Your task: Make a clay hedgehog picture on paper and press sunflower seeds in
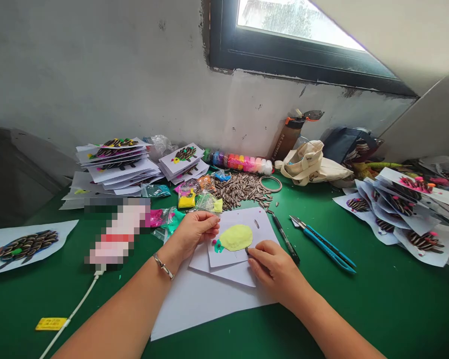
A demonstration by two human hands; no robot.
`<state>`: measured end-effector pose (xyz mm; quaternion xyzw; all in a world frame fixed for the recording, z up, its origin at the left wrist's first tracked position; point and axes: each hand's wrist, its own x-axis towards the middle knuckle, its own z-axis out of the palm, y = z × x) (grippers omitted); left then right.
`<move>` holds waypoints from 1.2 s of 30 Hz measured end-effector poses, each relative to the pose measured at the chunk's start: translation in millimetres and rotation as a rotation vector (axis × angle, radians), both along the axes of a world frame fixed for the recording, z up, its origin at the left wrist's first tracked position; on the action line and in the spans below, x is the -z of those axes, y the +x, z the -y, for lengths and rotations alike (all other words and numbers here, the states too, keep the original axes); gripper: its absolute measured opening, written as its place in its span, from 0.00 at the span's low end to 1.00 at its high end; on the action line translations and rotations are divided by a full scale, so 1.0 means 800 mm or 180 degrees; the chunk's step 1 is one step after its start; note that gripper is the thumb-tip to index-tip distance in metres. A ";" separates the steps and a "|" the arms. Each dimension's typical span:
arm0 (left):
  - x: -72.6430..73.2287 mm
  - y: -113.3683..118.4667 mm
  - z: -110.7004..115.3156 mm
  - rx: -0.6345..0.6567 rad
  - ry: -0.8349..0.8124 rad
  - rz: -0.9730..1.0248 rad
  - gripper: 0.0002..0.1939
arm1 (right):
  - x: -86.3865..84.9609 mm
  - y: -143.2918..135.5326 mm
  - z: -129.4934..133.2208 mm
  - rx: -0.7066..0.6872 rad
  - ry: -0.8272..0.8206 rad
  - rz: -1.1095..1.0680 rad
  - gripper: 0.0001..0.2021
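Right hand [275, 269] with probably a seed [247, 250]

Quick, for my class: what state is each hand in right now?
Left hand: fingers closed; whether they hold anything cannot be told.
Right hand: fingers closed on a small dark piece.

There is a big open bit of green table [381, 314] at the near right, where a hand could slide about. Going up from there, the blue tweezers [327, 247] and the black pen [285, 238] lie in the way. A gap runs between the tweezers and the messy cards [400, 204] on the right. Farther back, the seed pile [235, 190] and paint pots [243, 162] block the middle. On the left, the white cord [77, 307] crosses the table.
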<state>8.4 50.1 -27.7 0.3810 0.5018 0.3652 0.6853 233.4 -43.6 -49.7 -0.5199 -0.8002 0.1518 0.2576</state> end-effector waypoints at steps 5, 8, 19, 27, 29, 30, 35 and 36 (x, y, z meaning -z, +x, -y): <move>0.001 0.000 0.000 0.0001 0.0026 0.0008 0.16 | -0.002 0.001 0.000 -0.0037 0.0003 -0.0021 0.10; 0.002 0.000 0.000 0.0001 0.0018 0.0013 0.16 | -0.002 0.001 0.000 0.0016 -0.0048 -0.0093 0.11; 0.002 -0.001 -0.001 0.0020 -0.0006 -0.0013 0.15 | -0.006 0.004 -0.002 -0.0039 -0.0266 -0.0250 0.11; 0.003 -0.002 -0.001 0.0048 0.0033 0.0000 0.16 | -0.006 0.006 -0.001 -0.0075 -0.0316 -0.0240 0.11; 0.003 -0.002 -0.001 0.0055 0.0038 0.0002 0.16 | -0.006 0.007 0.000 -0.0174 -0.0289 -0.0170 0.13; 0.004 -0.002 -0.001 0.0059 0.0034 -0.0005 0.16 | -0.006 0.006 0.001 -0.0247 -0.0232 -0.0092 0.13; 0.004 -0.002 -0.001 0.0051 0.0022 0.0000 0.17 | -0.010 0.000 0.004 -0.0410 0.0048 0.0278 0.11; 0.004 -0.002 -0.001 0.0051 0.0027 0.0007 0.17 | -0.011 -0.001 0.004 -0.0422 0.0062 0.0308 0.11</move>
